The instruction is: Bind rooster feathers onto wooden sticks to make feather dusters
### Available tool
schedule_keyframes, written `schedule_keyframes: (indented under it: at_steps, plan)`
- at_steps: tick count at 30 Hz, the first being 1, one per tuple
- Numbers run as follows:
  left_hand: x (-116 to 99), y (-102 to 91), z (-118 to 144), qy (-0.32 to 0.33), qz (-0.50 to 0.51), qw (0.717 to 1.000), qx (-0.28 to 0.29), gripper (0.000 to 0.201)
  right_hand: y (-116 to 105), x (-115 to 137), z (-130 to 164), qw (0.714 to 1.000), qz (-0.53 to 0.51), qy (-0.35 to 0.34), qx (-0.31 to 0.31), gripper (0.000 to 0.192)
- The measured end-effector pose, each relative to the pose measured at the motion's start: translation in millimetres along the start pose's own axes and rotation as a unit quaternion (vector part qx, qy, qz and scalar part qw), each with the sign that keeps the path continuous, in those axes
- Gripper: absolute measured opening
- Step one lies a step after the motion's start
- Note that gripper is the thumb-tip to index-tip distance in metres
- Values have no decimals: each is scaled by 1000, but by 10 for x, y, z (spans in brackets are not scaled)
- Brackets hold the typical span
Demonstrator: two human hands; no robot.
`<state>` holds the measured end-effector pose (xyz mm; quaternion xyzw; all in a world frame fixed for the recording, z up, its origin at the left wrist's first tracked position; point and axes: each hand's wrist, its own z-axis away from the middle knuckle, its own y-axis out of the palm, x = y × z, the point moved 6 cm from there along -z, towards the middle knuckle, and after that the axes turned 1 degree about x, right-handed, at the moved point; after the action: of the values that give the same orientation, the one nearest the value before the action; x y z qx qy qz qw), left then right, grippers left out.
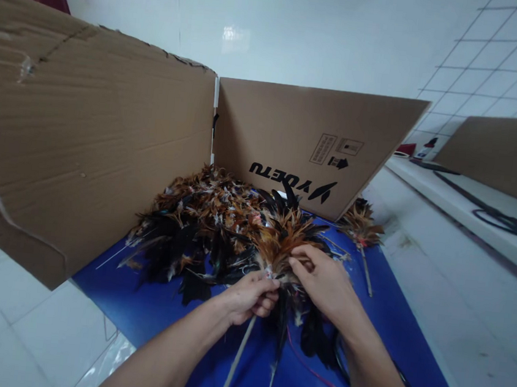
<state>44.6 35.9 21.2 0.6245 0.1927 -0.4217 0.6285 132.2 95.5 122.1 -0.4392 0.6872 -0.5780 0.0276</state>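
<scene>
My left hand point(254, 295) is closed around the stick of a feather duster, just below where the feathers are bound on. The thin pale stick point(237, 364) slants down toward me. Brown and black feathers point(281, 239) fan out above the grip. My right hand point(323, 277) is at the right side of this fan, its fingers curled and pinched at the brown feathers; the exact fingertip contact is partly hidden. Behind both hands a large pile of loose brown and black feathers point(213, 204) covers the back of the blue table top point(303, 386).
Cardboard panels stand along the left point(107, 134) and back point(265, 126) of the table. Another feather duster point(361, 226) lies at the right edge. A pink cord point(317, 377) runs under my right arm. On a white ledge lies a black cable point(500, 220).
</scene>
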Motion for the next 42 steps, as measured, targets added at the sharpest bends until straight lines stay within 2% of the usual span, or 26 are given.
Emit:
schedule_keyframes:
  at_steps: [4,6,12,16,20,23,25,29,31,34,38,40,42]
  plan:
    - [-45,-34,-9,11,14,1000,-2,36,-225,-120,152,996,-19,35,-79,21]
    - [-86,-69,-8,22,25,999,-10,35,-249,-174,246,996,-14,53,-75,20]
    - [-292,-174,35,76,63,995,-14,35,-4,-345,458,995,-5,61,74,17]
    - [-404,-246,65,103,86,991,-27,34,138,-458,512,990,8,69,120,18]
    - [-452,-282,74,116,89,989,-37,34,438,-412,536,987,48,76,136,21]
    - [-452,-304,65,114,83,989,-46,35,683,-425,558,975,130,110,141,18]
    - [-446,-317,55,112,81,989,-49,35,764,-481,565,965,177,124,146,19]
    - [-433,-337,39,113,84,989,-48,34,640,-619,557,951,249,153,103,20]
    - [-422,-331,34,113,84,989,-43,33,588,-593,547,954,251,139,82,17]
    - [-411,-314,31,111,79,990,-36,32,694,-447,531,968,215,90,97,17]
    - [-410,-317,28,112,73,990,-41,34,903,-343,472,967,208,80,123,19]
    - [-409,-332,20,113,70,990,-45,33,910,-372,424,969,193,84,128,15]
    - [-405,-345,10,112,69,990,-46,32,821,-430,377,978,150,80,124,17]
